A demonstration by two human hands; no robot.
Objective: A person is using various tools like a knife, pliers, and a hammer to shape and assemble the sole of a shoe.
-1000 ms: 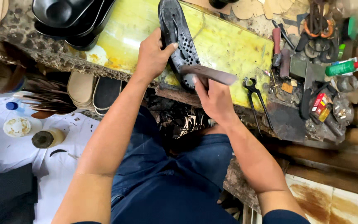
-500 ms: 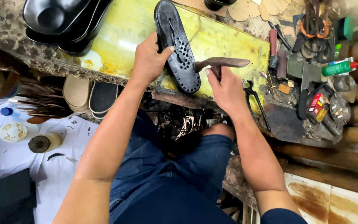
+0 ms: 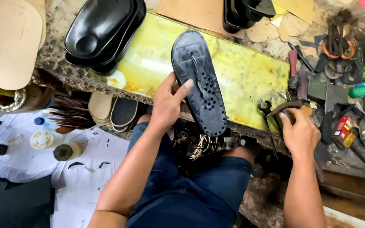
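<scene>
Grips the black sole with the left hand: thumb across the tread side near the perforated heel, fingers curled round the edge underneath. Rests the sole's toe end on the yellow board, slanted, with the heel hanging past the board's near edge above the lap.

Closes the right hand over a dark curved tool at the board's right corner, fingers wrapped and knuckles up. Hard to say what kind of tool, since the palm hides most of it; possibly a hammer or a rasp. Touches or nearly touches the black pincers just beside it.

Likely trouble from here:
- Could let the sole pivot or slide off the board, held as it is by one hand and with only part of it supported; any push on the overhanging heel would tip it towards the knees.
- Could catch the left thumb if the tool comes down on the tread, given how far the thumb reaches over the surface.
- Could drag the pincers off the edge while lifting the tool, so close among the cluttered bench tools.
</scene>
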